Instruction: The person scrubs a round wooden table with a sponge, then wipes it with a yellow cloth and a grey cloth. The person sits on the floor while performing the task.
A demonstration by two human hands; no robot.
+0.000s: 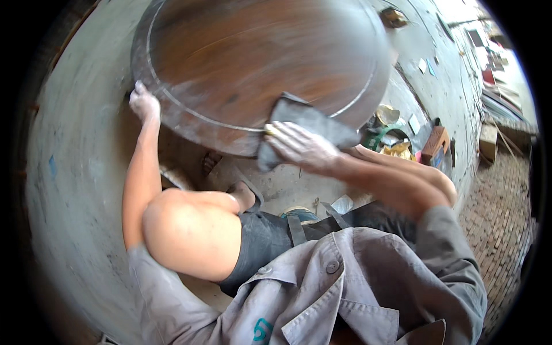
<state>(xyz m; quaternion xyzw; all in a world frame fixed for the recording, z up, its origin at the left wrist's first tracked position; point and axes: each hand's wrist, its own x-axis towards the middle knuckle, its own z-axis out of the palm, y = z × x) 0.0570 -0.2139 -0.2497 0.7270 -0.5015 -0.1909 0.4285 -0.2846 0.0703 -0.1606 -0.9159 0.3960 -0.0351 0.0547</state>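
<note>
A large round brown wooden tabletop point(270, 52) fills the upper middle, with a pale ring line running near its rim. At its left rim, my left hand point(145, 103) is closed around the edge, white dust on its fingers. My right hand point(302, 145) presses a dark grey sheet of sandpaper point(298, 109) against the near rim, its dusty fingers laid over the sheet. One corner of the sandpaper curls up past the fingertips, and another part hangs below the tabletop's edge. The palm side of the right hand is hidden, and the right forearm is blurred.
Right of the tabletop stand a green-rimmed container point(384, 137) with yellow wrapping and a small brown wooden block-like box point(435, 144). A yellowish block point(394, 17) lies at the upper right. Brick paving point(497, 213) begins farther right. My bent knees flank the space below.
</note>
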